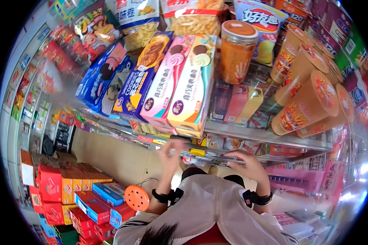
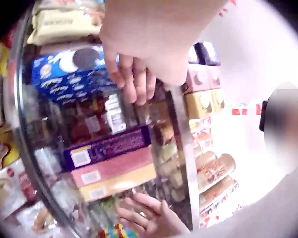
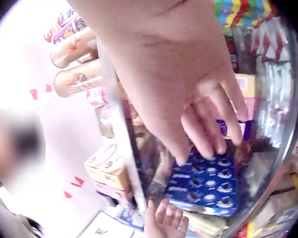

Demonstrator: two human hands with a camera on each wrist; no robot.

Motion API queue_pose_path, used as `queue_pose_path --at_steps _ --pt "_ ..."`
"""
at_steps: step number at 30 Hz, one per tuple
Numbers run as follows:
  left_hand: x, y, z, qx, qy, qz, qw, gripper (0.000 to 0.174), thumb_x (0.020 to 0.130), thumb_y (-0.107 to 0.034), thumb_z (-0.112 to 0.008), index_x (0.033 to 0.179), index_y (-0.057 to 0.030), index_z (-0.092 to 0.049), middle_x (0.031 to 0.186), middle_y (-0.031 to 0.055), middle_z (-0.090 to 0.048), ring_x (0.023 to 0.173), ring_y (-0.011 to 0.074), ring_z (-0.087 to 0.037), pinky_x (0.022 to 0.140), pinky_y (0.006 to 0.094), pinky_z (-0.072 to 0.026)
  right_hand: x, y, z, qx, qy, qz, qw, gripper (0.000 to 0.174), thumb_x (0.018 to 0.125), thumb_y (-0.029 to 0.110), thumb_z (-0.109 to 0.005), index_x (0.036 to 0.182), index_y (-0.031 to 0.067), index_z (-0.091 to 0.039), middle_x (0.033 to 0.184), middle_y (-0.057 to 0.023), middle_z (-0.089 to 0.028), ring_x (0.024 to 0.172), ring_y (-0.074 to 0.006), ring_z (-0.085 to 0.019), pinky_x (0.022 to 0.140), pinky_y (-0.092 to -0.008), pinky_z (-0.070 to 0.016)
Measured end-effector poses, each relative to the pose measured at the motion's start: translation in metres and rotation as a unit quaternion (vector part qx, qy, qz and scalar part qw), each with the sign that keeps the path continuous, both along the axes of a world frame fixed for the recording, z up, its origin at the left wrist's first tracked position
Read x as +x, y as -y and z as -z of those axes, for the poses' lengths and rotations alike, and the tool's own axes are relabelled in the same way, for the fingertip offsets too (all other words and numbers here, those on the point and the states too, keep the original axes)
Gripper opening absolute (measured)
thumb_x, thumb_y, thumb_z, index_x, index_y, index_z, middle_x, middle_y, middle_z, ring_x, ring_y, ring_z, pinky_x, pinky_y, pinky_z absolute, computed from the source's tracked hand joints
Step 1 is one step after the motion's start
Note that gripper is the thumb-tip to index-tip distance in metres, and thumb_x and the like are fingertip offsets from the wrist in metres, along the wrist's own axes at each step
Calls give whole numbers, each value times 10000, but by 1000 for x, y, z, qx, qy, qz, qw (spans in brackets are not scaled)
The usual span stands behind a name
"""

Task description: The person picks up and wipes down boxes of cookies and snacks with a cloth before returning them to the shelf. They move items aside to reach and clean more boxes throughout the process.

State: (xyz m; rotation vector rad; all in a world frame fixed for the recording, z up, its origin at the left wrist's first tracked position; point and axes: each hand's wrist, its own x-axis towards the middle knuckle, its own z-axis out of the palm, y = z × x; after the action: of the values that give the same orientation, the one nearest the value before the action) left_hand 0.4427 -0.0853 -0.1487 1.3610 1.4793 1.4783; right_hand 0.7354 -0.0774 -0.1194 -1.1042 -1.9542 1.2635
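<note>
My left hand (image 1: 170,157) hangs in front of the shelf edge, its fingers loosely bent and holding nothing. To its right, my right hand (image 1: 248,165) is also bare, fingers spread forward. Above them on the shelf stand a pink cookie box (image 1: 167,79) and a cream cookie box (image 1: 192,81), side by side. A purple cookie box (image 1: 141,77) leans beside the pink one, and a blue box (image 1: 104,77) is further left. In the right wrist view, my right hand's fingertips overlap a blue box (image 3: 203,186). The left wrist view has stacked boxes (image 2: 111,171) between both hands.
A clear jar with an orange lid (image 1: 237,53) stands right of the boxes, and several tan snack cups (image 1: 308,106) fill the shelf's right end. Snack bags (image 1: 192,20) line the back. Below, stacked red cartons (image 1: 49,183) and an orange round stool (image 1: 137,198) occupy the left floor.
</note>
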Motion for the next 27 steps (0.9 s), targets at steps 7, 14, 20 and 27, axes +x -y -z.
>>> queue_pose_path --at_steps 7,14,20,27 --pt "-57 -43 -106 286 -40 -129 949 576 1005 -421 -342 1375 14 -420 1322 133 -523 1229 217 -493 1027 381 -350 -71 -15 -98 142 -218 107 960 603 823 120 -724 1365 16 -480 1391 -189 -505 1275 -319 -502 1016 -387 -441" --pt "-63 -61 -124 143 -7 93 985 826 668 -172 -890 1309 33 -412 1211 135 -586 1071 188 -598 916 335 -490 -134 -47 -117 355 -34 188 915 1049 713 313 -834 1493 -26 -221 1495 -266 -327 1391 -420 -327 1134 -480 -280" --pt "-69 -51 -129 146 -74 83 983 901 526 -204 -963 1227 19 -443 1165 132 -569 1052 198 -591 907 346 -493 -147 -26 -127 331 -38 218 917 1123 663 294 -858 1511 4 -183 1526 -238 -292 1437 -406 -244 1158 -516 -201" --pt "-66 -28 -97 207 -98 -19 973 671 687 -77 -818 1253 15 -471 1169 153 -583 1044 256 -596 894 392 -478 -163 2 -120 385 -150 306 857 930 658 89 -830 1448 14 -344 1443 -175 -412 1296 -359 -415 1079 -424 -366"
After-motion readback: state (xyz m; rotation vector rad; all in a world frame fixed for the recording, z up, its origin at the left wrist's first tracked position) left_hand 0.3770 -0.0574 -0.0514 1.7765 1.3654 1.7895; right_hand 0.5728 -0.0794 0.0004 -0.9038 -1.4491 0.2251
